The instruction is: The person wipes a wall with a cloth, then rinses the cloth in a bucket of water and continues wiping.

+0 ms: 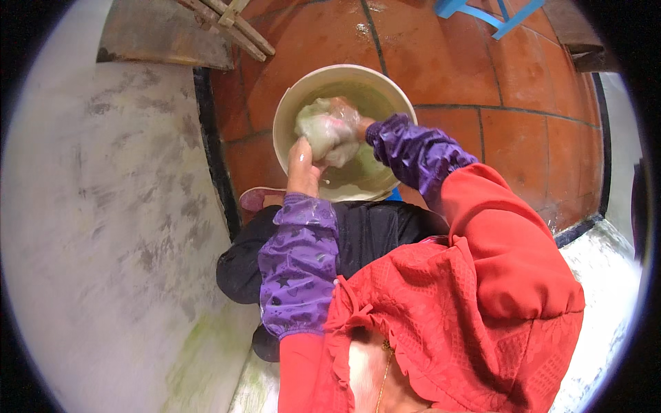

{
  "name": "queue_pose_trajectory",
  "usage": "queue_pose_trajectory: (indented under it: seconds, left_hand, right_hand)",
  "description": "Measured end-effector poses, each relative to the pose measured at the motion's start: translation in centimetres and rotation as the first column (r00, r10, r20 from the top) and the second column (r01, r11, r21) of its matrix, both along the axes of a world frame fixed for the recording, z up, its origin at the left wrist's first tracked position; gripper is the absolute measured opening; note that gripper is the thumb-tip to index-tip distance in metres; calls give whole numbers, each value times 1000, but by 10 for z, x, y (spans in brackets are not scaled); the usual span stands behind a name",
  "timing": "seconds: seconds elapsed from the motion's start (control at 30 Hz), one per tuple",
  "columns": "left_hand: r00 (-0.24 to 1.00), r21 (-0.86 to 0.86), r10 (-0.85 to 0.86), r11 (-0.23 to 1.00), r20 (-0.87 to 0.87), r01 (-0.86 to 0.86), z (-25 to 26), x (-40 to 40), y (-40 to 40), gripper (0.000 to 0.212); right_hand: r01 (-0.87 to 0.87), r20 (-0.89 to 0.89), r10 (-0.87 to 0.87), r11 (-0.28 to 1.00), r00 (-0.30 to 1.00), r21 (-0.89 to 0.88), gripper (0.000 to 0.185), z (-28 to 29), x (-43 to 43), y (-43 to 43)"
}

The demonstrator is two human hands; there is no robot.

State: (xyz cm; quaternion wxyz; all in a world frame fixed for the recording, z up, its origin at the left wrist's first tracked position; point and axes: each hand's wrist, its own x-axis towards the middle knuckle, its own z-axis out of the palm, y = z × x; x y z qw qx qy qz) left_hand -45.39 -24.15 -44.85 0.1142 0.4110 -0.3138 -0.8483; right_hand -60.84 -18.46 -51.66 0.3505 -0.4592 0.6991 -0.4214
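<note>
A wet, whitish cloth (326, 129) is bunched up over a round white bucket (283, 111) that holds murky, greenish water. My left hand (303, 168) grips the cloth's lower left side, thumb on top. On the cloth's right side is my right hand (356, 117), blurred and partly hidden by wet material; how its fingers lie cannot be made out. Purple sleeve covers (299, 258) are on both forearms, over red sleeves.
Wet terracotta floor tiles (444, 67) surround the bucket. A wooden frame (235, 26) stands at the upper left, and blue furniture legs (485, 15) are at the top right. A stained pale wall (129, 206) runs along the left. A pink slipper (253, 199) shows beside the bucket.
</note>
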Motion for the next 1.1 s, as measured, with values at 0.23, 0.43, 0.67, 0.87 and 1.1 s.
queue_pose_trajectory:
  seconds: [0.23,0.43,0.67,0.87,1.1]
  left_hand:
    - [967,32,-98,995,234,93,13,-4,-8,37]
    - [931,94,-131,990,342,104,1,-6,-19,68]
    - [908,224,-112,974,404,21,9,-15,-17,67]
    - [965,-68,-261,962,29,263,12,-1,-12,55]
    - [987,164,159,975,-36,-151,-25,-5,-15,37]
  right_hand:
    - [63,-201,24,908,979,414,22,-106,-40,32]
    - [35,-314,62,956,947,292,30,-44,-2,22]
    - [27,382,-71,992,921,121,25,63,9,26]
    - [403,746,-63,870,663,-285,11,105,52,30]
    - [243,590,-168,969,790,-50,18,21,39,-7]
